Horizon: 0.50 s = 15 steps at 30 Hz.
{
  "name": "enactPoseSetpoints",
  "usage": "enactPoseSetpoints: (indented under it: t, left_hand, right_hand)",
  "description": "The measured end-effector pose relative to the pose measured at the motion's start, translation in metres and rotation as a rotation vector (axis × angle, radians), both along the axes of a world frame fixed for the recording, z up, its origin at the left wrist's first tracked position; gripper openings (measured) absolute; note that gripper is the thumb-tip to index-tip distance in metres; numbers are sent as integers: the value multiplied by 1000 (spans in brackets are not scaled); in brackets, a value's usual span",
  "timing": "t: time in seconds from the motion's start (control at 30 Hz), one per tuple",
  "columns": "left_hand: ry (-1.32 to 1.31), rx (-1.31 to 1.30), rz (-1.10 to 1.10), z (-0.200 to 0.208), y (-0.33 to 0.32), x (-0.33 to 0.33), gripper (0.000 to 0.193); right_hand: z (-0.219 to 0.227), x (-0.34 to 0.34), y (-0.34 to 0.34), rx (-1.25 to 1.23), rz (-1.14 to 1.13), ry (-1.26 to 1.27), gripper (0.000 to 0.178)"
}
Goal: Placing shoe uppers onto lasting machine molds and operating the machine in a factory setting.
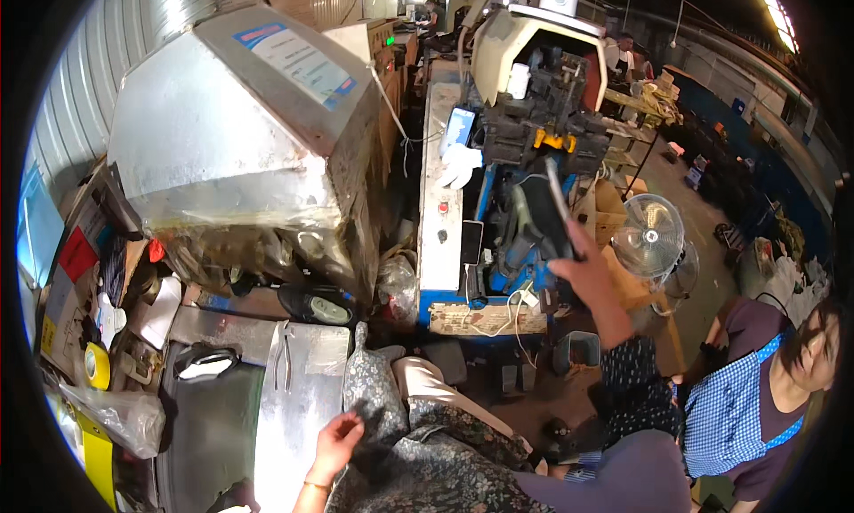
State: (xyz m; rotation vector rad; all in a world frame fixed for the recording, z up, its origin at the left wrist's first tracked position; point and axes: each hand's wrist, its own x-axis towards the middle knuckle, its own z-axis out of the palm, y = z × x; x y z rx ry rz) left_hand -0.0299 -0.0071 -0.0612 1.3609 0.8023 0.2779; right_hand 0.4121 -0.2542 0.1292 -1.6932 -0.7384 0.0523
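My right hand reaches out from a dark dotted sleeve toward the machine, its fingers closed on the near end of a black shoe. The shoe is tilted, with a pale edge along one side, above the dark machine parts. At the lower left is my left hand, its fingers loosely bent and somewhat apart, with no object visible in it. Grey floral cloth lies right beside that hand. Another black shoe lies on the left bench, below the metal hood.
A large metal hood stands at left, above a bench surface holding tweezers and a shoe. White gloves and a phone lie beside the machine. A fan and a person are at right.
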Motion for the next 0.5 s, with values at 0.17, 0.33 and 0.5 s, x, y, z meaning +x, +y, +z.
enactPoseSetpoints:
  t: [0.17,0.33,0.5]
  left_hand:
    - [-19,30,114,-62,-16,-19,25]
    - [-8,148,124,-89,-26,-4,31]
    - [84,182,22,-64,-31,11,33]
  right_hand:
    - [23,93,-15,-438,-514,-331,73]
    - [21,115,-9,-478,-474,-234,75]
    - [31,109,-7,-556,-411,-314,67]
